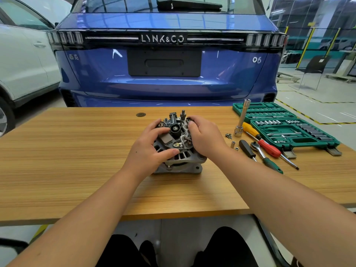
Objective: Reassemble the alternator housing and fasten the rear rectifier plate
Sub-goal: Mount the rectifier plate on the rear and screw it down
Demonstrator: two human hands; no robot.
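Observation:
The grey alternator stands on the wooden table, rear end up. Its rectifier plate, with black and copper parts, lies on top of the housing. My left hand grips the plate and housing from the left, thumb on the front rim. From the right, my right hand curls its fingers over the plate's edge. Loose screws and small sleeves lie on the table to the right of the alternator.
Right of the alternator are an upright long socket, a yellow-red screwdriver, a black-handled driver and a green-handled ratchet. An open green socket case sits at the far right. A blue car stands behind the table.

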